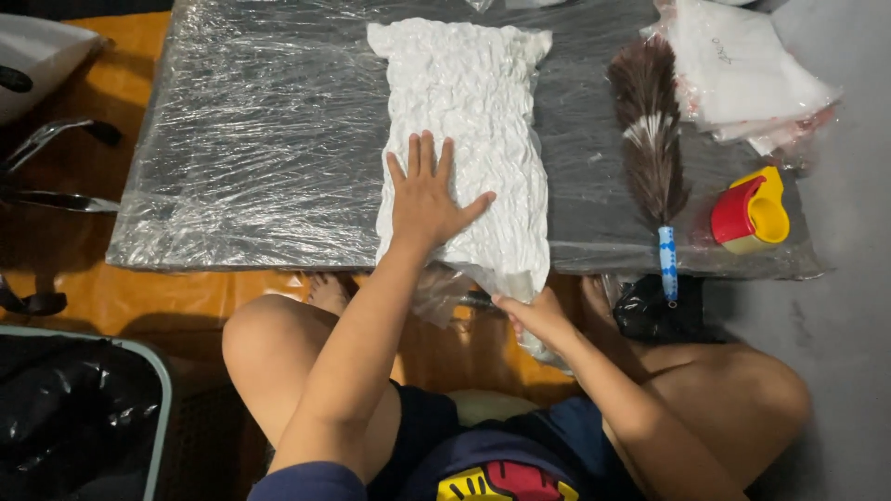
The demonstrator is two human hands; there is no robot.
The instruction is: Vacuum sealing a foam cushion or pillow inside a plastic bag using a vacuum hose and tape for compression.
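Observation:
A white crinkled bundle sealed in a clear plastic bag [473,121] lies lengthwise on a low board wrapped in plastic film [260,139]. My left hand [425,197] lies flat on the bundle's near end, fingers spread. My right hand [534,314] pinches the loose open end of the bag where it hangs over the board's near edge. My bare knees sit below the board on either side.
A brown and white feather duster [652,139] with a blue handle lies right of the bundle. A red and yellow tape dispenser [754,211] sits at the board's right corner. White packets [742,70] are stacked at top right. A black bag [650,315] and a bin [79,408] stand nearby.

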